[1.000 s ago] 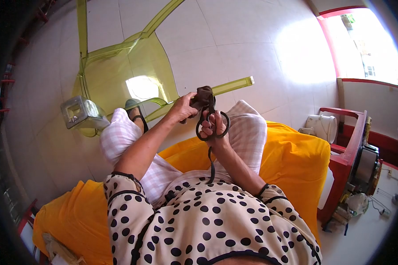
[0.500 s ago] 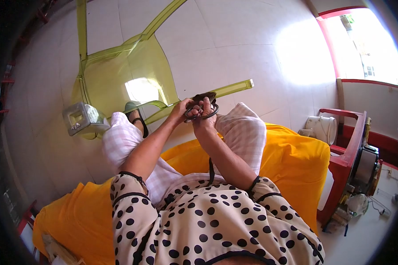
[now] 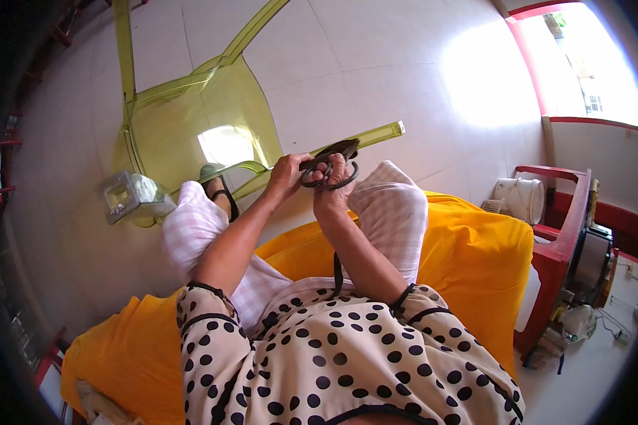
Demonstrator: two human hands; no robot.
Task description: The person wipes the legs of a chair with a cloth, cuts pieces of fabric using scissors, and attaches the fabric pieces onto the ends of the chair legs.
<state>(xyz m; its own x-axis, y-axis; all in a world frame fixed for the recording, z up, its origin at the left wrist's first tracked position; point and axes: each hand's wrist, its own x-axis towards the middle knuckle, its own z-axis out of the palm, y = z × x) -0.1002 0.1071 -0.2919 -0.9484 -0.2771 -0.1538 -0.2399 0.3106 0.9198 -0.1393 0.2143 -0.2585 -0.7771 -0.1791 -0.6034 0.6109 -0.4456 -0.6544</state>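
Above my knees, my right hand (image 3: 335, 178) is closed round a pair of scissors (image 3: 354, 177) with large dark loop handles. The blades cannot be made out. Close beside it on the left, my left hand (image 3: 288, 173) pinches a dark brown, flat piece (image 3: 342, 148), which sticks out past the fingers above the scissors. What this piece is cannot be told. A clear plastic container (image 3: 117, 198) with pale bits inside rests at the near left corner of a transparent yellow-green chair (image 3: 177, 127) in front of me.
Orange cloth (image 3: 475, 248) covers the seat under me. To the right are a white bucket (image 3: 521, 200) and a red wooden frame (image 3: 556, 248). Pale floor tiles (image 3: 361, 64) run toward a bright doorway (image 3: 595, 64).
Both hands have shifted slightly. The dark piece now shows more above my right hand, and the scissors' loops have turned further into view.
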